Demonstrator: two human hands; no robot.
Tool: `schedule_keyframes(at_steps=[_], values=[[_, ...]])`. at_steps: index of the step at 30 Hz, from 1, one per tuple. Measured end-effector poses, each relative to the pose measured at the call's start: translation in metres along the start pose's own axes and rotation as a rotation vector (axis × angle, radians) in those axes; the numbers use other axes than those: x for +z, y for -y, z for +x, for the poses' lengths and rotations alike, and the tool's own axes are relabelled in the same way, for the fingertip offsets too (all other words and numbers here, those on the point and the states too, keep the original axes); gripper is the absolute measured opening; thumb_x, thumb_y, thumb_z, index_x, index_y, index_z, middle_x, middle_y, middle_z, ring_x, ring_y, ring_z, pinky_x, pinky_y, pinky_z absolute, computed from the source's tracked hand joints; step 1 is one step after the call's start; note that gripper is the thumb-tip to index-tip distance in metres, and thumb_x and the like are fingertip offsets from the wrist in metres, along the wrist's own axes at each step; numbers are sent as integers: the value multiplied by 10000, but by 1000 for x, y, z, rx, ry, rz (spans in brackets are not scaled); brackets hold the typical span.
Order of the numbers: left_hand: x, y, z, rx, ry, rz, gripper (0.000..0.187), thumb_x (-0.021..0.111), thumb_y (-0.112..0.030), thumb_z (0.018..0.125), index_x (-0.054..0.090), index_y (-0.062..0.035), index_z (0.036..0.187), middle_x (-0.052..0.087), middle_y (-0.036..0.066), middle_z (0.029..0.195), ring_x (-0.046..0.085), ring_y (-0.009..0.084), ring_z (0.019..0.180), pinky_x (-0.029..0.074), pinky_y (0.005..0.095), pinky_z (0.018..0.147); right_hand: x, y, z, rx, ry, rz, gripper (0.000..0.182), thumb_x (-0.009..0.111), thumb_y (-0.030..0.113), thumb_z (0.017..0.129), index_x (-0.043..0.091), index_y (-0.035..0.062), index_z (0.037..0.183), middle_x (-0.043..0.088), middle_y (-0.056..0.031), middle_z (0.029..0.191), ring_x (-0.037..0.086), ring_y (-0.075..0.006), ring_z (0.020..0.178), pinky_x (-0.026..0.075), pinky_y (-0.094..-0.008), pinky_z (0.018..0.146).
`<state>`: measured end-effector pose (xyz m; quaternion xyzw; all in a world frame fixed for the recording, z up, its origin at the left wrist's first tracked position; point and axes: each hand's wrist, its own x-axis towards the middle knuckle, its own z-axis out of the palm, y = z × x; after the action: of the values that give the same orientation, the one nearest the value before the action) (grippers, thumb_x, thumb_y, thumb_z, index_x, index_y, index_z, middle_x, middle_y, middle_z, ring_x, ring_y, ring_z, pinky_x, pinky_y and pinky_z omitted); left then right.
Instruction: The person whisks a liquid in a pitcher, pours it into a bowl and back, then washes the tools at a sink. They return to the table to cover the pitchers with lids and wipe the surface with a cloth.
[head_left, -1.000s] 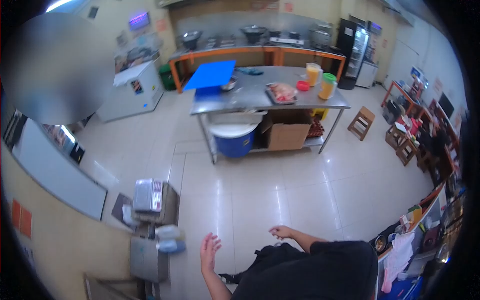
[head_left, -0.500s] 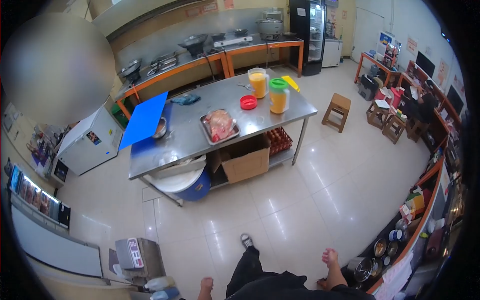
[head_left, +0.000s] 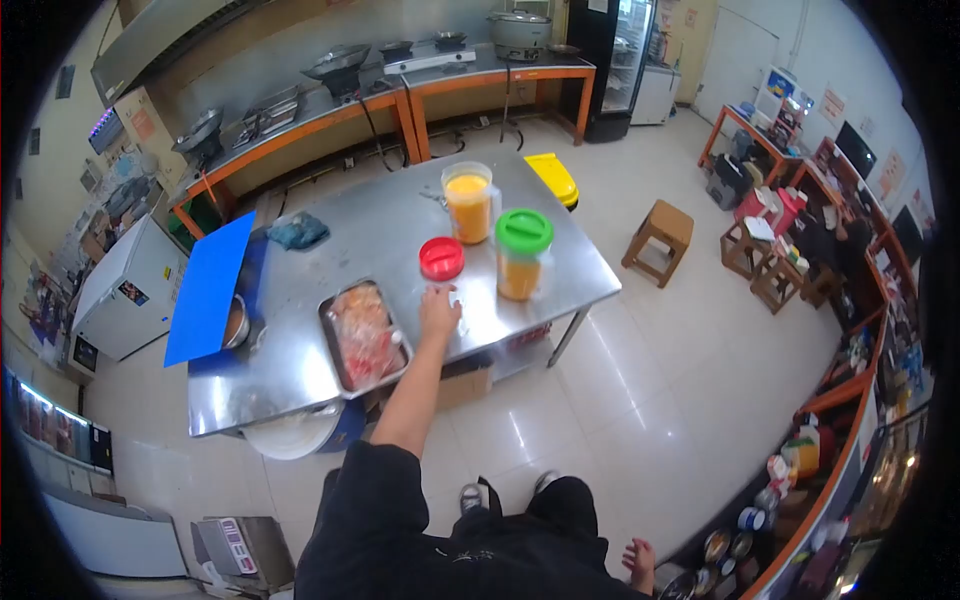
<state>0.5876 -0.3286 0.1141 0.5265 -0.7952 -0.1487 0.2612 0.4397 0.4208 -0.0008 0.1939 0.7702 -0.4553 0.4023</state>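
Note:
My left hand [head_left: 438, 312] reaches over the steel table [head_left: 300, 270], fingers stretched out just short of a red lid [head_left: 441, 259]. Whether the fingertips touch the lid is hard to make out. Behind the lid stands a clear pitcher [head_left: 468, 210] of orange-yellow liquid without a lid. To the right is a second pitcher [head_left: 519, 272] with similar contents and a green lid [head_left: 524, 230]. A metal tray [head_left: 348, 386] of raw meat in plastic [head_left: 365, 335] lies left of my forearm. Low at my right side hangs my right hand [head_left: 638, 561], empty, its fingers loosely apart.
On the table's left are a blue board [head_left: 212, 290], a metal bowl [head_left: 237, 322] and a bluish plastic bag [head_left: 298, 231]. A yellow-lidded bin [head_left: 552, 180] stands behind the table. A wooden stool [head_left: 660, 240] is to the right. Several cooking pans sit along the back counter [head_left: 280, 130].
I have stepped up to the table. My left hand has gone from my side out to the red lid. The right hand stays low at my side.

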Motion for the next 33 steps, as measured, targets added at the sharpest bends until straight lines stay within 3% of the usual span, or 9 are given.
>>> schedule_keyframes(at_steps=[4,8,14,16,18,22,26,29,33], values=[[34,8,87,37,-91,305,258,717,-216,739,668,-153,985,573,111,1096,514,290,1084,439,472,864,-14,112,31,90,82,-61,561,543,356,943,350,175,1438,499,-172,1313,525,-336,1147,460,-474,939],[45,38,109,52,54,503,184,730,-236,736,686,-120,872,639,59,1023,552,286,1038,451,453,815,6,244,174,-340,69,-284,174,541,220,934,587,91,1042,612,-43,852,576,-131,687,475,-260,531],[-44,-8,67,-396,-236,-694,155,676,-185,874,617,-42,887,635,0,817,552,85,740,425,224,701,178,612,158,-970,463,-475,227,556,132,939,600,22,1133,631,-7,907,551,-69,800,448,-206,695],[-65,-49,61,-371,-324,-939,119,646,-129,894,606,-32,950,635,-1,872,576,87,794,453,231,753,283,687,113,-1055,779,-399,302,577,60,890,581,52,1191,581,-27,1154,548,-108,980,469,-226,769],[-76,-106,71,-331,-330,-1062,138,646,-115,890,616,-28,993,649,21,923,602,106,854,473,255,814,377,729,46,-1248,1119,-428,613,651,97,791,445,135,1366,353,-74,1440,432,-234,1239,459,-343,920],[-64,-197,122,-258,-193,-1151,155,627,-109,900,629,-12,1021,664,53,969,617,127,905,473,268,858,508,744,-67,-1298,1505,-406,1063,787,485,663,183,220,1496,139,-123,1535,290,-363,1351,403,-497,994],[-47,-205,171,-207,-189,-1319,195,628,-142,903,633,-15,1051,653,43,980,600,126,916,459,266,861,570,759,-96,-1359,1507,-364,1039,824,401,636,243,170,1465,259,-153,1450,351,-355,1296,405,-440,1012],[-36,-193,184,-248,-451,-807,299,634,-154,895,598,-38,1169,615,42,1092,571,133,977,451,274,875,624,779,-85,-1658,1426,-505,952,818,361,637,319,183,1428,301,-167,1417,381,-362,1264,402,-434,1013],[-44,-182,127,-499,-840,-843,443,580,-199,927,458,-75,1335,562,86,1228,545,152,1052,443,302,912,676,806,-74,-1898,1401,-882,865,795,412,613,430,208,1370,356,-200,1377,407,-405,1233,408,-452,998]])
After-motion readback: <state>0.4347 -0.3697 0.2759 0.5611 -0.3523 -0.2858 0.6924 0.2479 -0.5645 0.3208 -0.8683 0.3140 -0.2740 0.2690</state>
